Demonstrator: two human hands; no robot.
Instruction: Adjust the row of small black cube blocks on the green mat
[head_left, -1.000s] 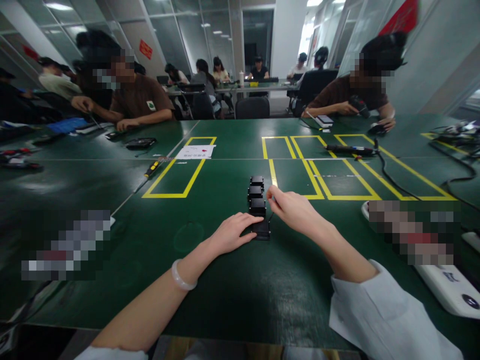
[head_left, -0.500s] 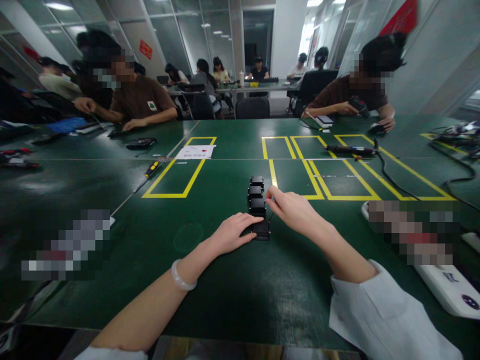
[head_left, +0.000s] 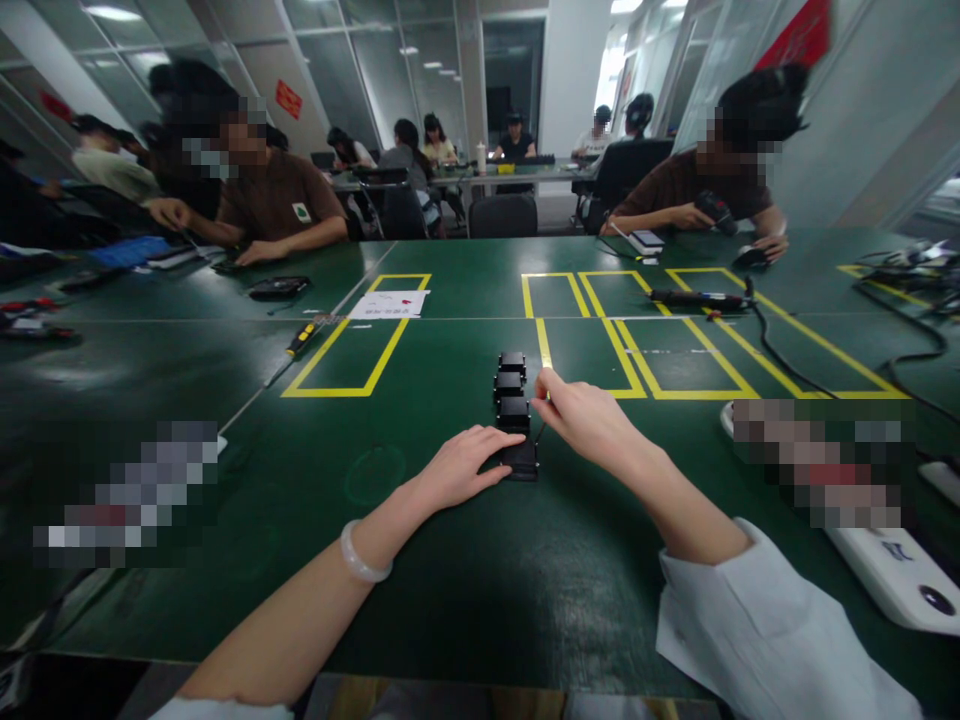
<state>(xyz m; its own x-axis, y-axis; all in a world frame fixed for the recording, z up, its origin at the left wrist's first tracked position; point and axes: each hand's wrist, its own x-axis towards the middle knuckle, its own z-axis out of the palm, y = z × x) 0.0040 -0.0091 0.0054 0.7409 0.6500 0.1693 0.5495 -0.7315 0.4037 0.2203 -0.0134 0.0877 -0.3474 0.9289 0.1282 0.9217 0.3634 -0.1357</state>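
A row of small black boxy parts [head_left: 513, 385] with little pins at their sides runs away from me on the green table. The nearest black block [head_left: 523, 460] lies flat at the front of the row. My left hand [head_left: 474, 460] holds this block, its fingers stretched over the top and its thumb low at the left side. My right hand [head_left: 574, 408] is closed in a pinch just right of the row. From its fingertips a thin dark rod [head_left: 540, 433] slants down to the block's right corner; its upper end is hidden in the fingers.
Yellow tape outlines [head_left: 330, 392] mark the green table [head_left: 420, 600]. A yellow-and-black screwdriver [head_left: 302, 338] and a paper sheet [head_left: 390, 304] lie to the left. A corded black tool [head_left: 697, 300] lies right. White-edged devices [head_left: 892, 580] flank my arms. Co-workers sit opposite.
The view has shifted very slightly. Both hands keep almost the same place at the nearest black block, and the rod stays at its right corner.
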